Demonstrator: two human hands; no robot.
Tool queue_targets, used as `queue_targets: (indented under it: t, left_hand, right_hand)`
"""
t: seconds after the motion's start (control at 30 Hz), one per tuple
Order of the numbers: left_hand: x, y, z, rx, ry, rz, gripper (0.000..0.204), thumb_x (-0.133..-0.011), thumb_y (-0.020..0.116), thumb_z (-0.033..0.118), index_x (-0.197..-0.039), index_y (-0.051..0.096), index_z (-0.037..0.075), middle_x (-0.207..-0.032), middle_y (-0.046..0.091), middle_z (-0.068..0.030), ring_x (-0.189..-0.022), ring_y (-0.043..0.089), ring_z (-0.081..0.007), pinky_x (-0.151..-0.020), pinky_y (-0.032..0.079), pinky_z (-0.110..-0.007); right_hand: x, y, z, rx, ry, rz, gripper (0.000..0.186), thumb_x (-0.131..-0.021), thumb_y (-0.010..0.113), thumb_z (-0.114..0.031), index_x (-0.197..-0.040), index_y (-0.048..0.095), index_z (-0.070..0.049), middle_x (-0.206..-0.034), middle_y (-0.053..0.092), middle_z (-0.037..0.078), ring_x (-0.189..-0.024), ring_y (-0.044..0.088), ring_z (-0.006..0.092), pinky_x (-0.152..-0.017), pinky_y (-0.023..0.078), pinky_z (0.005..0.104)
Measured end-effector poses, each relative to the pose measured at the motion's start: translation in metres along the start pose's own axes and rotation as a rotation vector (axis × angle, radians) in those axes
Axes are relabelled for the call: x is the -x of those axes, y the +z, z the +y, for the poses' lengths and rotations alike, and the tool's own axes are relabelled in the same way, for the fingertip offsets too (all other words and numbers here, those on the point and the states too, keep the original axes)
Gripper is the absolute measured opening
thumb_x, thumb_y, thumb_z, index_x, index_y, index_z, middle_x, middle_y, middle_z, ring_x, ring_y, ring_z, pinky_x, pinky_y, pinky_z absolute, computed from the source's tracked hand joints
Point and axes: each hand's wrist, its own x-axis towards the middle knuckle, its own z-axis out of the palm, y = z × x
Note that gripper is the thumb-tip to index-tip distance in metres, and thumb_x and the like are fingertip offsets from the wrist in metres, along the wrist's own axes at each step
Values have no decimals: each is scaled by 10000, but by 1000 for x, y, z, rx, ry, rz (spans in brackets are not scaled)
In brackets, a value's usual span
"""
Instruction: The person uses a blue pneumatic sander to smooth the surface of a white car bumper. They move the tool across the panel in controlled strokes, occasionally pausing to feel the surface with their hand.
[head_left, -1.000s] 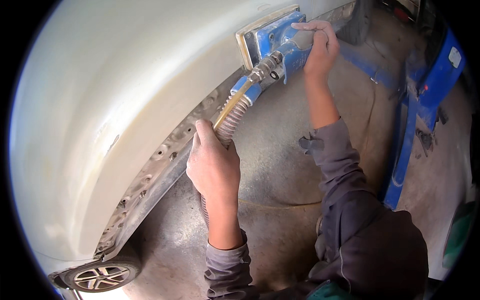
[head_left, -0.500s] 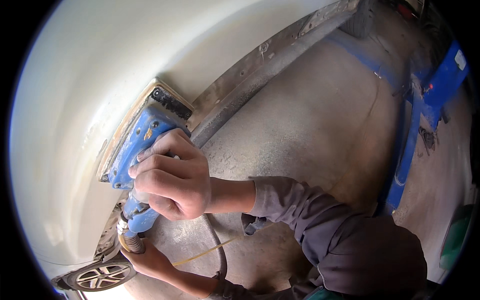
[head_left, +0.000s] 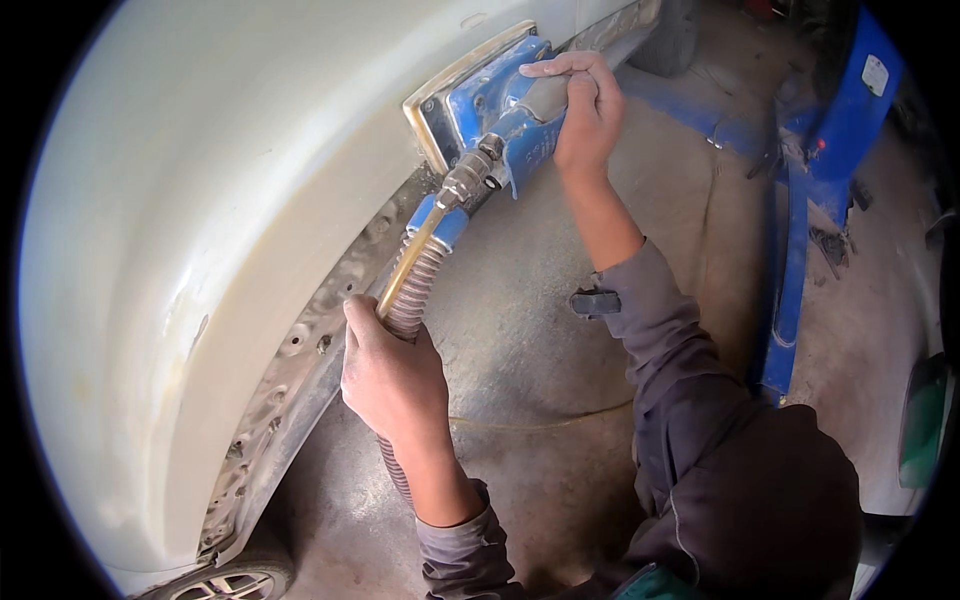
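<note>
A blue pneumatic sander (head_left: 487,92) with a rectangular pad lies against the pale car body panel (head_left: 270,170). My right hand (head_left: 588,112) wraps round the grey top grip of the sander, at the upper middle. Lower down, my left hand (head_left: 395,375) is closed round the ribbed grey-brown hose (head_left: 415,285) and the thin yellowish air line (head_left: 408,258) beside it. A metal coupling (head_left: 465,180) joins the air line to the tool. The pad's sanding face is hidden against the panel.
Below the panel runs the car's sill (head_left: 300,345), with bare metal and holes. A wheel (head_left: 230,582) shows at the lower left, and a tyre (head_left: 668,45) at the top. Blue lift equipment (head_left: 795,270) stands on the concrete floor (head_left: 560,310) to the right.
The sander has moved up and to the right along the panel with my right hand. My left hand has followed upward with the hose. The view has shifted slightly.
</note>
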Motion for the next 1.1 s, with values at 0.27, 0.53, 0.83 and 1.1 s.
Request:
queue_targets:
  t: [0.27,0.53,0.83,1.1]
  left_hand:
    - [39,-49,-90,-28,-253,151,362,-753,631,76,-1100,579,-15,-826,627,-229,-714,633,-361,-669,459,-471]
    - [70,-70,-139,-429,-354,337,454,-730,688,178,-1103,602,-66,-916,688,-249,-762,670,-391,-702,514,-521]
    - [1,3,9,-241,-226,34,370,-776,629,73,-1129,519,57,-917,701,-200,-882,710,-332,-700,549,-488]
    - [-17,23,43,-132,123,5,315,-761,698,84,-996,488,69,-842,670,-158,-747,677,-368,-637,513,-476]
  right_hand:
    - [62,62,-59,15,-210,-202,228,-875,381,19,-860,607,-6,-822,693,91,-691,594,142,-709,498,297]
    - [136,122,-110,-212,-140,-141,99,-739,566,-32,-748,601,-124,-704,591,-17,-691,497,183,-670,392,315]
    - [17,4,17,-64,-51,18,210,-868,398,-3,-780,580,-64,-690,623,31,-655,563,135,-675,473,301]
    - [-35,-30,42,-119,22,181,217,-894,358,-15,-838,567,1,-793,704,120,-788,658,168,-772,517,288]
